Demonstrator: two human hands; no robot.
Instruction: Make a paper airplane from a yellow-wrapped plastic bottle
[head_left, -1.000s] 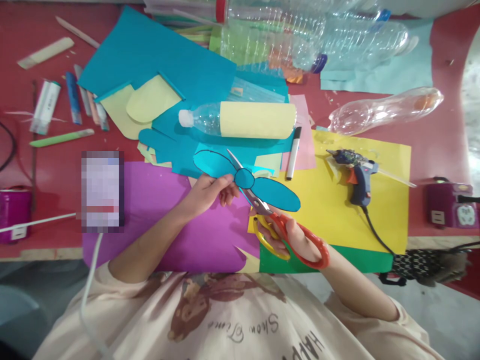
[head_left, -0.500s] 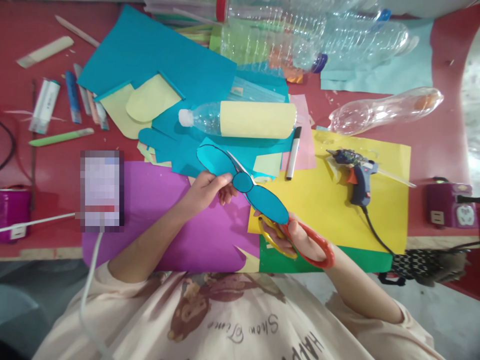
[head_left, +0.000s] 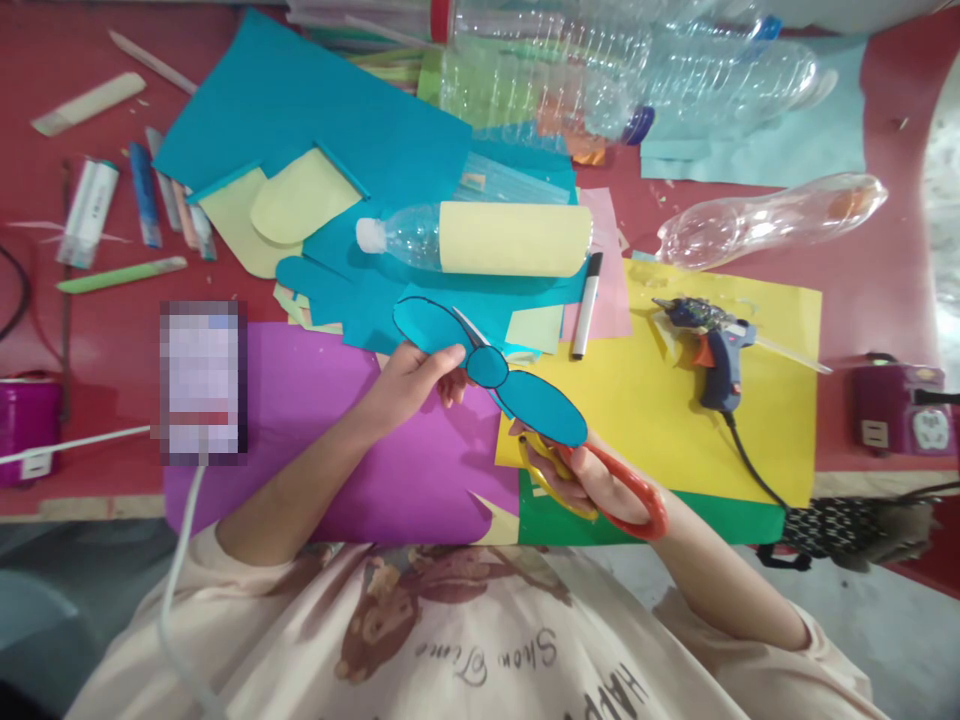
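Left fingers [head_left: 446, 358] pinching cutout [head_left: 541, 406], right fingers [head_left: 592, 474] gripping scissors [head_left: 658, 512] partly behind it; bottle [head_left: 516, 240] beyond, glue gun [head_left: 723, 370] rightward

paper propeller [head_left: 544, 408]: blue, black outlines | scissor handles [head_left: 637, 482]: red, yellow

The one camera sits on the person's head, above the near edge of the red table [head_left: 862, 315]. It looks forward and down from close up, so it sees from the table's far edge back to the person's shirt [head_left: 480, 645].
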